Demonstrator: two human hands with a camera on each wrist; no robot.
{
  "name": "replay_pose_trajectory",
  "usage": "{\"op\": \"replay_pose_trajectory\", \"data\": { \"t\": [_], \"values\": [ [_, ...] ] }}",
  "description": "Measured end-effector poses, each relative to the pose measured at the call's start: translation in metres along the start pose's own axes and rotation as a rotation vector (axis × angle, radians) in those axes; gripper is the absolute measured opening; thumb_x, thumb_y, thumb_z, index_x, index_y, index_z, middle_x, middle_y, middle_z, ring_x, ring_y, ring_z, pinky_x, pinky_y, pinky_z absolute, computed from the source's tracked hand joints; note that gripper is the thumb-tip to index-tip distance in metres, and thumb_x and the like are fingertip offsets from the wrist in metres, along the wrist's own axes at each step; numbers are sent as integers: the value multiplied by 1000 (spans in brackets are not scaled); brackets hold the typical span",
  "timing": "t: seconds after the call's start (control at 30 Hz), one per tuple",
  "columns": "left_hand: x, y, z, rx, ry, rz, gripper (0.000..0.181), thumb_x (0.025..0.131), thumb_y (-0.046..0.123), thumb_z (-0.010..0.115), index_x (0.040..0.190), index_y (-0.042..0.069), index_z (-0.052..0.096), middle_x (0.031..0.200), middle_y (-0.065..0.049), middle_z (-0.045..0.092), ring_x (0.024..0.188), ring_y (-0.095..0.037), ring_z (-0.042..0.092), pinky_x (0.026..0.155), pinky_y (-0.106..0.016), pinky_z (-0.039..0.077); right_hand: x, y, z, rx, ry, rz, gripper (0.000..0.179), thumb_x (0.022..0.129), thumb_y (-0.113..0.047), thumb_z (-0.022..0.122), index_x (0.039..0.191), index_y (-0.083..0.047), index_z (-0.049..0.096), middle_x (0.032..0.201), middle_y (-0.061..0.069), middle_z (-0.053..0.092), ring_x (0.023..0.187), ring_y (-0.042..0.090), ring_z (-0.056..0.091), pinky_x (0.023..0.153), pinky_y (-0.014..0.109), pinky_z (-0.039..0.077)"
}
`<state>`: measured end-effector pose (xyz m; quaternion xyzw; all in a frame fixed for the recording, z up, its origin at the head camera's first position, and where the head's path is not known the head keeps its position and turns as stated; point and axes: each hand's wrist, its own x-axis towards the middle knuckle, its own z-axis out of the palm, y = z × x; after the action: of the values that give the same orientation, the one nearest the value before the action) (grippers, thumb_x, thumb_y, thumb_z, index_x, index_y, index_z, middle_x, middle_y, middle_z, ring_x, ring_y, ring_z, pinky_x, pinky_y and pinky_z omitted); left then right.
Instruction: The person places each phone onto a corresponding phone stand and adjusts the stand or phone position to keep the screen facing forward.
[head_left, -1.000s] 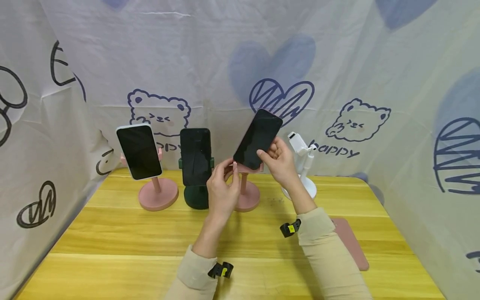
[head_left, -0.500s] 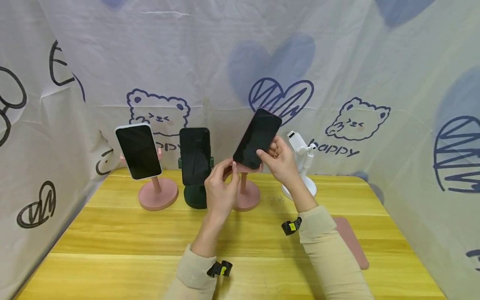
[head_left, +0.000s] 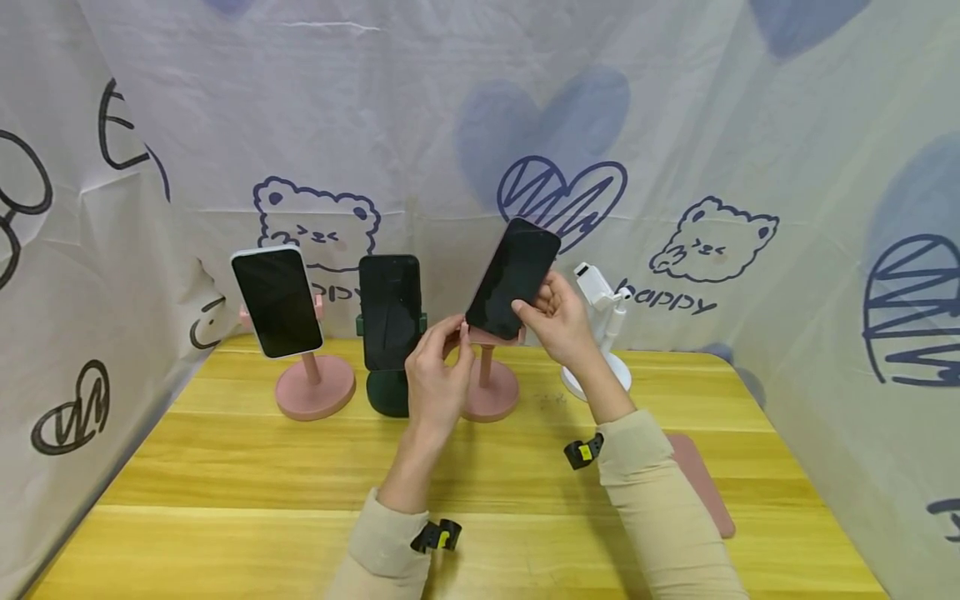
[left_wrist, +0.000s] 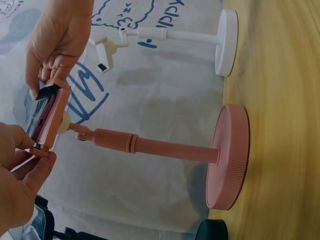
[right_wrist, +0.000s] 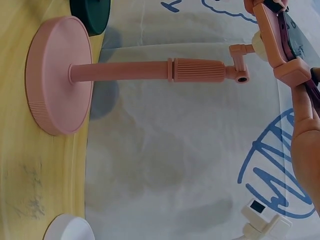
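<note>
Black and glossy, the phone [head_left: 513,279] leans at a slant between the fingers of both hands, its lower end against the clamp [left_wrist: 52,124] of a pink stand [head_left: 491,398]. The right hand [head_left: 557,321] pinches the phone by its lower right edge, thumb on the screen and fingers curled behind. The left hand [head_left: 438,375] pinches the clamp's left end between thumb and fingers.

Little has moved in the last second. The left fingertips, with the clamp end they hold, have edged slightly outward from the right ones, while the phone's slant and the right hand's grip look much the same. That suggests the clamp is being spread to take the phone, which seems to rely on the right fingers for now.

Whether both clamp ends press on the phone, I cannot tell: the left fingers cover one end, and the right wrist view cuts off most of the phone. Beside the left fingers, a dark phone [head_left: 392,312] sits in a green stand [head_left: 386,396] whose base the left hand partly hides. Beyond the right fingers, the white stand [head_left: 612,329] has its base partly behind the forearm. Below them, the right sleeve [head_left: 667,500] overlaps a flat pink thing [head_left: 703,483]; what it is stays unclear.
</note>
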<state>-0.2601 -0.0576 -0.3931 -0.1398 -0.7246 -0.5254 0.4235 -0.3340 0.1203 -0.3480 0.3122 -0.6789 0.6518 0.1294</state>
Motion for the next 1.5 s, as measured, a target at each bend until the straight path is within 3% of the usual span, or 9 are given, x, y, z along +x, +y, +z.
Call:
{"op": "replay_pose_trajectory", "data": {
  "t": [0.17,0.4,0.53,0.73,0.9,1.17,1.3,1.5],
  "values": [
    [1,0,-2,7,-7,-3,23,99,0,68,121,-7,71,116,-21,71,103,-30,74,92,-34,60,3,-1,-3,-36,-47,-9,47,94,16,63,138,17,48,127,38,63,106,8,69,91,24,59],
    [1,-2,-3,9,-24,26,26,98,-3,68,124,-8,71,121,-23,71,108,-32,73,94,-36,60,6,-10,-8,-147,-150,72,54,97,4,66,148,6,49,133,27,65,111,31,71,90,26,60],
    [2,-2,-4,-13,-21,39,27,97,-5,68,124,-9,71,121,-24,71,108,-33,73,94,-37,59,7,-14,-9,-206,-209,103,58,100,-2,67,154,-1,46,140,22,64,116,36,69,92,32,60],
    [3,-1,-3,-33,-30,-8,26,97,-4,68,123,-8,71,118,-22,72,107,-31,73,93,-35,59,7,-17,-7,-217,-186,167,61,100,-6,66,157,-4,44,142,19,63,119,35,68,95,34,59],
    [4,2,-2,-68,-60,-98,25,101,1,65,125,-6,67,120,-21,70,109,-31,72,96,-37,59,10,-19,-6,-180,-121,231,54,102,-10,67,152,-2,50,138,20,65,120,34,67,96,30,58],
    [3,3,-3,-177,-88,-362,32,105,12,62,133,-2,65,125,-16,71,111,-27,72,96,-34,59,20,-27,0,-135,67,221,44,103,-8,65,144,5,56,129,26,68,98,14,70,83,27,62],
    [4,3,-3,-222,-101,-449,36,105,13,61,137,-3,64,129,-17,70,110,-29,73,92,-30,60,21,-30,0,-157,82,197,39,102,-6,65,139,6,59,125,26,69,92,11,70,81,26,62],
    [5,5,-3,-294,-93,-510,35,104,9,61,136,-4,64,128,-20,69,113,-31,71,92,-28,59,19,-32,1,-162,81,188,32,102,-4,65,131,9,61,125,27,69,90,10,70,80,25,62]
  ]
}}
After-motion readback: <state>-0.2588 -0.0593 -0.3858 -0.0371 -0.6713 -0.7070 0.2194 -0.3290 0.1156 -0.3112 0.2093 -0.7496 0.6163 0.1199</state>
